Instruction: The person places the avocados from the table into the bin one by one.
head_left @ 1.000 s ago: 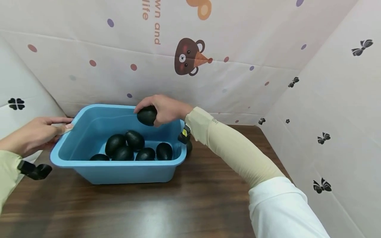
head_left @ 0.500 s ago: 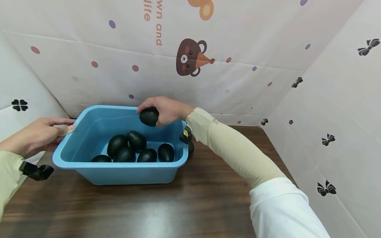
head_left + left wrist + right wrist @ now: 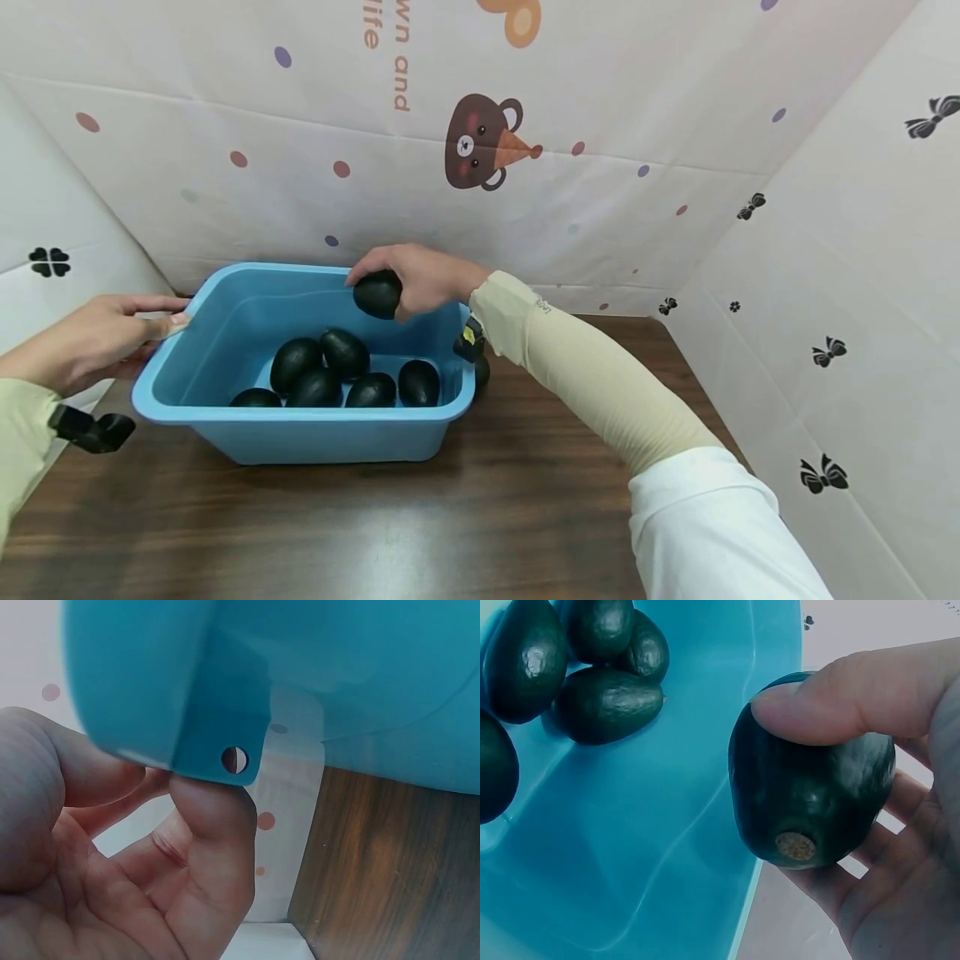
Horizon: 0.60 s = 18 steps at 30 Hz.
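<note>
My right hand (image 3: 423, 279) grips a dark green avocado (image 3: 377, 295) over the back right part of a blue plastic basin (image 3: 337, 437). In the right wrist view the thumb lies across that avocado (image 3: 810, 787) and its brown stem scar faces the camera. Several more avocados (image 3: 296, 365) lie on the basin's floor, towards its front. At the basin's left end, my left hand (image 3: 101, 342) pinches the rim, thumb on top. From the left wrist view, bent fingers (image 3: 217, 817) sit beneath the rim beside a small tab with a hole (image 3: 235, 760).
Another dark avocado (image 3: 482, 375) stands on the brown wooden table (image 3: 525, 500) just right of the basin, partly hidden by the right wrist's camera. Behind the basin rises a white printed sheet (image 3: 300, 108), with a second sheet (image 3: 825, 275) along the right side.
The view has shifted slightly. Both hands keep their places at the basin, the right one with the avocado still in its grip.
</note>
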{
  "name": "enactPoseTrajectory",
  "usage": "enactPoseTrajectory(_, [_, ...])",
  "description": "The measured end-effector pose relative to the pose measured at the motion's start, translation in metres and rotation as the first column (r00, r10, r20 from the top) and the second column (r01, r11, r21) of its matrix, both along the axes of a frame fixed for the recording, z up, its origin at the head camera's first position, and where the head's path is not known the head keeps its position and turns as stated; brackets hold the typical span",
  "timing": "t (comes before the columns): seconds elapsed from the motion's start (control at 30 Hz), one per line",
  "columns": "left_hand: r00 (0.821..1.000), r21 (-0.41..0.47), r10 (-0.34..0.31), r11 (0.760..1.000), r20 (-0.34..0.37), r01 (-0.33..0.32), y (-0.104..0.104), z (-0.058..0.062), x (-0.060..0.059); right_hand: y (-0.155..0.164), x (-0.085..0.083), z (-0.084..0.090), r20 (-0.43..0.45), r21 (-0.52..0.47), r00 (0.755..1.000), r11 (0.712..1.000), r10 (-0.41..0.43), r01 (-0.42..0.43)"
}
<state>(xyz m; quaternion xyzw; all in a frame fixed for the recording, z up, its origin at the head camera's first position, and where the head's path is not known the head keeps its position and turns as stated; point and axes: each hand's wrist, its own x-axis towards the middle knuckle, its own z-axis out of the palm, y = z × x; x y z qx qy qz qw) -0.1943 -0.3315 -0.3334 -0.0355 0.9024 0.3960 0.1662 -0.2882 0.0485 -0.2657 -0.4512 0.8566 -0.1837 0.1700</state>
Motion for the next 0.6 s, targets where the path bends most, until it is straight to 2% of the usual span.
enactPoseTrajectory(0.17, [1.0, -0.006, -0.004, 1.0, -0.006, 0.004, 0.0, -0.001, 0.0, 0.0, 0.0, -0.001, 0.002, 0.012, 1.0, 1.0, -0.005, 0.005])
enactPoseTrajectory(0.37, [1.0, -0.004, -0.009, 1.0, -0.004, 0.009, -0.001, -0.002, -0.001, 0.006, -0.002, 0.0, -0.016, 0.009, 0.999, 0.999, -0.049, 0.049])
enactPoseTrajectory(0.6, [1.0, -0.016, -0.024, 1.0, 0.006, 0.024, -0.004, -0.003, -0.002, 0.024, -0.002, -0.002, 0.009, -0.1, 0.992, 0.987, -0.128, 0.129])
